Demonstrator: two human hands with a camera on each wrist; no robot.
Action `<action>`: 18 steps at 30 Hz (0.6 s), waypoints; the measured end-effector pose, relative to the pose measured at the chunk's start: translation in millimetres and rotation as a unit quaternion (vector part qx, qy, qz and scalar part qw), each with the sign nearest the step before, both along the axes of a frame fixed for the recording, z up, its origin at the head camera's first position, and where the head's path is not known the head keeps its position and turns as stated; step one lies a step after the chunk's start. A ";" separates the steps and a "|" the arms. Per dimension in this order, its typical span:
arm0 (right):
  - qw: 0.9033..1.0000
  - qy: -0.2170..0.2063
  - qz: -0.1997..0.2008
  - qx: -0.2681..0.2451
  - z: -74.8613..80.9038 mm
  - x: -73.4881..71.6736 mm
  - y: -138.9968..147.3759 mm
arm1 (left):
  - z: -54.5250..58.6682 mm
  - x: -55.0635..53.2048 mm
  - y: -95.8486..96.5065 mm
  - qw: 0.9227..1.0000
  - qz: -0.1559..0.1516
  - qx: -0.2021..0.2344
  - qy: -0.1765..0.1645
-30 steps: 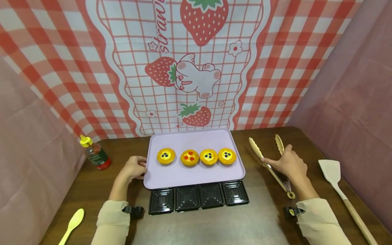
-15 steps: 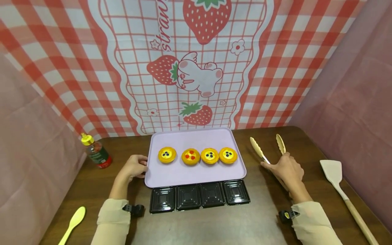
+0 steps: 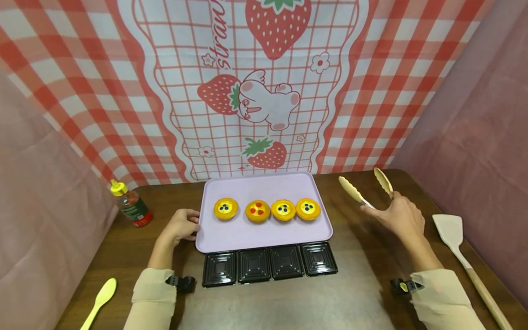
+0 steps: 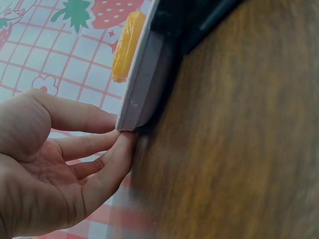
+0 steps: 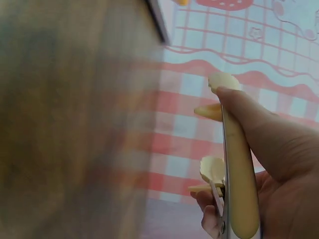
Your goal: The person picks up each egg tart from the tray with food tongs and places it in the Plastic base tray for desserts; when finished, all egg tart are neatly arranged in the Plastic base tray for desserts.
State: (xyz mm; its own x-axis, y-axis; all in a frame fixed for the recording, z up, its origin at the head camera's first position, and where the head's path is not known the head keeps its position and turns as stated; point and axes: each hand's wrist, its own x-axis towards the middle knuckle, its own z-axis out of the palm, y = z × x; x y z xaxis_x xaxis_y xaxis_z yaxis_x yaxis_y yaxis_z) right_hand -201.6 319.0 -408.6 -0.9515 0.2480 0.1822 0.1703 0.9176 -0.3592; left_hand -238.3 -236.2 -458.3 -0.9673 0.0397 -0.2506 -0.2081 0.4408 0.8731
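My left hand (image 3: pixel 180 225) holds the left edge of the lilac tray (image 3: pixel 264 236); in the left wrist view, the thumb meets the rim from one side and fingers from the other. On the tray sit several yellow tarts: one with red toppings (image 3: pixel 257 211), the others with dark blue ones, such as the leftmost tart (image 3: pixel 225 209). To the right of the tray, my right hand (image 3: pixel 402 219) grips a pair of tongs (image 5: pixel 240 179) with cream scalloped tips. The tongs' arms stand spread apart with nothing between them, tips pointing toward the back curtain. The hand hides their hinge end in the head view.
Several black square containers (image 3: pixel 253 265) line the tray's front edge. A squeeze bottle (image 3: pixel 134 206) with a yellow cap stands at the left, and a yellow spoon (image 3: pixel 103 294) lies nearer. A spatula (image 3: pixel 449 231) lies far right. A checked curtain (image 3: pixel 264 91) hangs behind.
My right hand has closed its hold on the tongs and raised them off the table, shifting slightly back and right. The left hand stays at the tray's edge.
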 end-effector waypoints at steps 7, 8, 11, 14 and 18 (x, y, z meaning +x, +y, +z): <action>0.998 0.021 0.058 -0.001 21.1 6.3 -4.0 | 0.1 1.4 0.2 1.000 0.003 -0.001 0.005; 0.998 0.017 0.067 -0.002 22.9 7.2 -6.1 | 0.2 1.6 0.4 1.000 0.004 -0.001 0.005; 0.995 0.001 0.103 0.000 26.3 9.6 -14.4 | 0.7 1.7 0.9 1.000 0.003 -0.002 0.005; 0.989 -0.018 0.145 -0.003 26.9 10.3 -24.8 | 1.1 0.9 1.2 1.000 0.002 0.000 0.005; 0.979 -0.040 0.197 -0.012 22.6 8.5 -37.4 | 1.3 -0.5 1.3 1.000 0.003 -0.002 0.006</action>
